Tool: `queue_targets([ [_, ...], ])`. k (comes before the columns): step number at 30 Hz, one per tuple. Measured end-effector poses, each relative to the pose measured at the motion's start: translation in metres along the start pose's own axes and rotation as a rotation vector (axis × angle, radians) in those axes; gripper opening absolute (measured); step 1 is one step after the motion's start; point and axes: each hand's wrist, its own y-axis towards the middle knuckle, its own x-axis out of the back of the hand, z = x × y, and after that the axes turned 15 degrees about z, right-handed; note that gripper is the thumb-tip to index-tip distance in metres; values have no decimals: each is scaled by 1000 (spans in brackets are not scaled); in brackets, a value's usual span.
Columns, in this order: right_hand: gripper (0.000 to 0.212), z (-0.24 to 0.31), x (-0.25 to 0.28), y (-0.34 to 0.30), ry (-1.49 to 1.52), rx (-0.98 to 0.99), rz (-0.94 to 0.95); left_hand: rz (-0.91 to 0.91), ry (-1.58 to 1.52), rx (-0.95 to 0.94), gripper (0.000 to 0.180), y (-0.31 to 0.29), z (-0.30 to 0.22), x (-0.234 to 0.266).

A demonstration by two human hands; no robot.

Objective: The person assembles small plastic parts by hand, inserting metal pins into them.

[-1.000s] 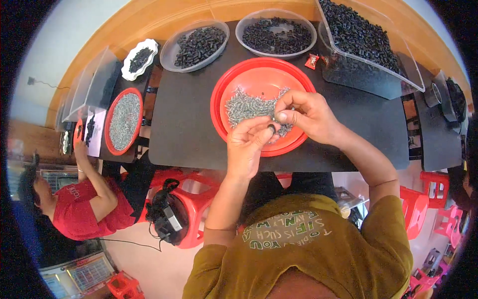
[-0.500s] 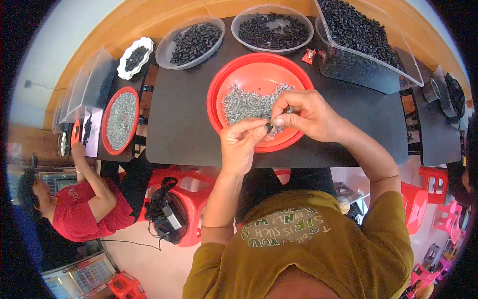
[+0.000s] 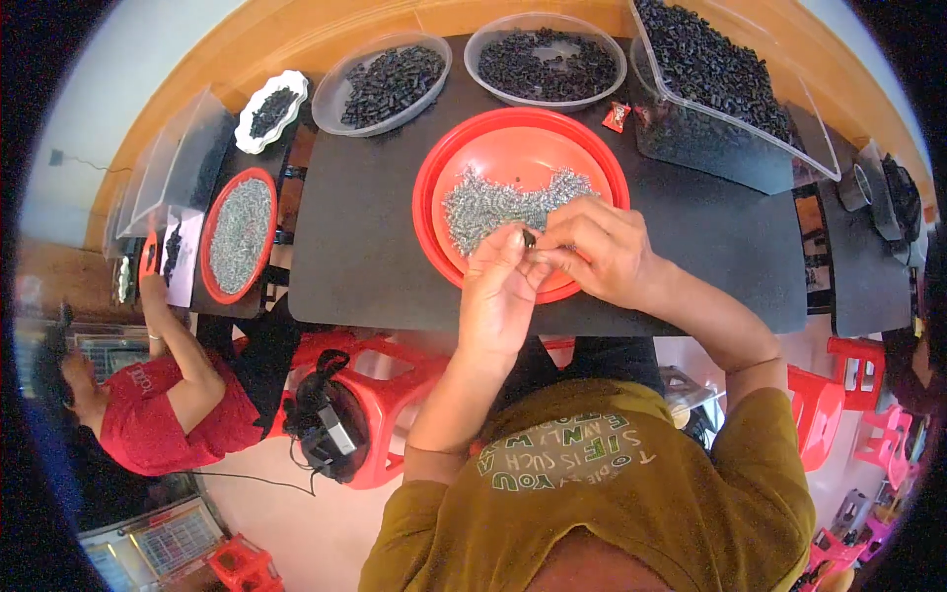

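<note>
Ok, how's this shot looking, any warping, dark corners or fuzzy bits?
Head view: fisheye warping arches the wooden panel; head view: corners fall to black outside the round image; head view: silver coils glint and merge into one mass; head view: the dark piece in the left hand is too small for detail.

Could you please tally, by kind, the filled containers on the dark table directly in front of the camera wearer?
Round clear trays with black pieces: 2
Rectangular clear bin with black pieces: 1
Round red basin with silvery parts: 1
Total: 4
</note>
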Motion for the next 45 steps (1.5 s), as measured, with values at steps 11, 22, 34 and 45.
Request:
queue_targets([
  [11, 14, 2, 3, 5, 88, -121, 96, -65, 85, -149, 11, -3, 5, -2],
  [22, 15, 0, 14, 48, 479, -382, 384, -31, -101, -52, 14, 0, -22, 6],
  [34, 13, -197, -16, 105, -386, -649, 377, -16, -173, -24, 23, -4, -31, 5],
  [45, 16, -194, -14, 110, -386, -614, 338, -52, -197, -74, 22, 2, -25, 13],
])
